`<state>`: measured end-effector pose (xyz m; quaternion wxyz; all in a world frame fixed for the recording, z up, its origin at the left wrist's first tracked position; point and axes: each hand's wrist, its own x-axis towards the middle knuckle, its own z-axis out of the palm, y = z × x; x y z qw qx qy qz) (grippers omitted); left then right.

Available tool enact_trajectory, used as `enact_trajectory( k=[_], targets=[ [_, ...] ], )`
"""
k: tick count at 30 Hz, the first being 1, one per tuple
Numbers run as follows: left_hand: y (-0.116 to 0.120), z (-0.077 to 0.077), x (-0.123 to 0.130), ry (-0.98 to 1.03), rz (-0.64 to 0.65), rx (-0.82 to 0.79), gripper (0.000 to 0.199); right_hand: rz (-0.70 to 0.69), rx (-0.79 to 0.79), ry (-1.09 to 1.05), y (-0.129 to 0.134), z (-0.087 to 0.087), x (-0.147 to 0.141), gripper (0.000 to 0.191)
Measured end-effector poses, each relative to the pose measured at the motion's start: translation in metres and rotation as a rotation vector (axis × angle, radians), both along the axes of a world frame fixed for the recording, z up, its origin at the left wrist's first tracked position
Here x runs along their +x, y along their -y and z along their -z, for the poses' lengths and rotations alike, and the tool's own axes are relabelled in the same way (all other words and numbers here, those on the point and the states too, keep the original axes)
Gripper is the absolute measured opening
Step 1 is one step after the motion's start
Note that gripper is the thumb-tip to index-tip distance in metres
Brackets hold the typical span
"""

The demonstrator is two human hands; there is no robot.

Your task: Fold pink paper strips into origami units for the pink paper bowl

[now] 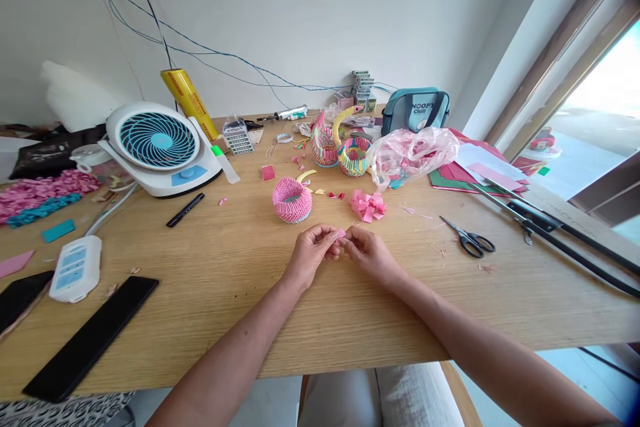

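Well, panning left to right across the wooden table (210, 307), I first pick up a heap of folded pink paper pieces (43, 192) with a teal band of folded pieces (43, 210) along its near side. Nearer the camera are a white power strip (75, 270) and a long flat black strip (90, 339). Farther back sits a white desk fan (157, 143), with a black marker (185, 210) lying just in front of it.

At the middle of the table, the left hand (311, 255) and right hand (371, 255) come close together, both closed to a pinch. Between their fingertips they grip a small pink paper piece (341, 234), held close to the tabletop. Just ahead of the left hand stands a pink paper bowl (291, 200). Beyond the hands are a striped paper basket (324, 147) and a multicoloured paper swan (353, 157) with a yellow neck.

A loose pink paper bow (367, 205) lies just ahead of the right hand. Farther right I have a crumpled pink plastic bag (413, 155), a pile of coloured paper sheets (475, 177), and black-handled scissors (469, 240) lying on the wood.
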<state>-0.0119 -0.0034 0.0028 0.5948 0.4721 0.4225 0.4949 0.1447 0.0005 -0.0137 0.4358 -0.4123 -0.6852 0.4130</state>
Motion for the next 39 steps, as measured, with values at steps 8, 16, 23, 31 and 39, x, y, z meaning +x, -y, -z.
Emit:
enact_trajectory(
  k=[8, 16, 23, 31, 39],
  targets=[
    [0.003, -0.008, 0.003, -0.059, -0.042, 0.041, 0.027, 0.052, 0.049, 0.028, -0.001, 0.002, 0.001, 0.033],
    [0.001, -0.001, 0.000, -0.229, -0.060, 0.192, 0.020, -0.004, -0.080, -0.208, -0.001, 0.000, -0.001, 0.027],
    [0.005, -0.001, 0.001, -0.500, -0.106, 0.409, 0.010, 0.084, 0.036, -0.125, -0.001, 0.001, -0.001, 0.015],
    [0.004, -0.002, 0.000, -0.777, -0.184, 0.695, 0.014, 0.058, 0.029, -0.122, 0.005, -0.009, 0.000, 0.021],
    [0.007, -0.005, 0.000, -0.828, -0.150, 0.767, 0.014, -0.051, -0.240, -0.337, -0.004, -0.009, 0.000, 0.032]
  ],
)
